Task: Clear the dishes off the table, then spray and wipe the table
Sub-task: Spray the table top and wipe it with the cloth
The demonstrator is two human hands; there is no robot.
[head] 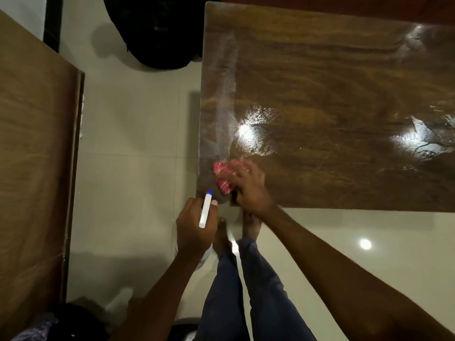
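Observation:
The glossy wooden table (pixel 332 94) fills the upper right and carries no dishes; a pale wet streak runs along its left edge. At the table's near left corner my right hand (pixel 248 188) presses a bunched red and white cloth (pixel 225 175) onto the top, fingers curled over it. My left hand (pixel 194 227) hangs just off that corner over the floor and grips a white spray bottle with a blue tip (pixel 205 210), nozzle towards the table.
A second wooden surface (pixel 34 156) stands at the left across a strip of pale tiled floor (pixel 138 134). A black bag (pixel 157 30) lies on the floor beyond the table's far left corner. My legs and bare feet (pixel 236 232) are below the table edge.

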